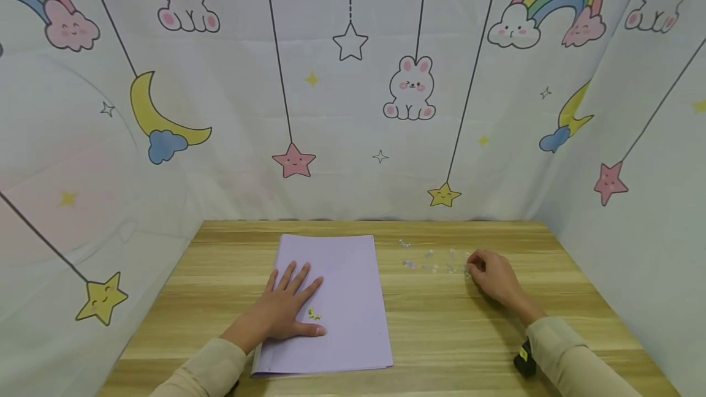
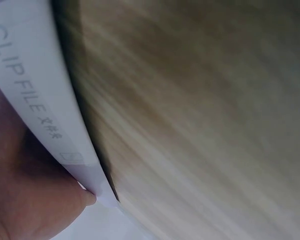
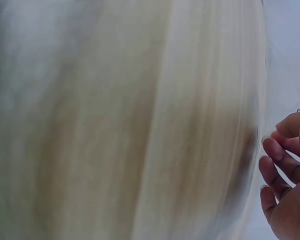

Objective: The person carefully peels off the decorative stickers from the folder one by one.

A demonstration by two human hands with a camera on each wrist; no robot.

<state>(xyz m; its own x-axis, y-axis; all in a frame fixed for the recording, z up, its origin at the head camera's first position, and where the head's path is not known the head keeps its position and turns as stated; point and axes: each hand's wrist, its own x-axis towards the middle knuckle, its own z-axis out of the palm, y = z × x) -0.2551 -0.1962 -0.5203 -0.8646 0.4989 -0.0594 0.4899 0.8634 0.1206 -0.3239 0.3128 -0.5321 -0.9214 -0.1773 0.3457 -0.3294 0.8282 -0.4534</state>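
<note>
My left hand point(image 1: 284, 311) lies spread on a lilac clip file point(image 1: 347, 299), its fingers straight. Between thumb and forefinger, a small yellow sticker-like piece point(image 1: 314, 313) shows on the cover. The file's spine point(image 2: 27, 85), printed "CLIP FILE", runs beside that hand in the left wrist view. Over the right of the table, my right hand point(image 1: 494, 276) has curled fingers, with thumb and forefinger pinched together at a small clear sticker-like piece point(image 1: 467, 268). More such pale, shiny pieces point(image 1: 434, 267) lie just left of it. In the right wrist view, my right hand point(image 3: 290, 170) appears at the right edge.
The wood-grain table point(image 1: 441, 336) ends at a white curtain point(image 1: 353, 195) printed with stars, rabbits and rainbows, which also hangs along both sides. A black strap device point(image 1: 524, 360) sits at the right wrist.
</note>
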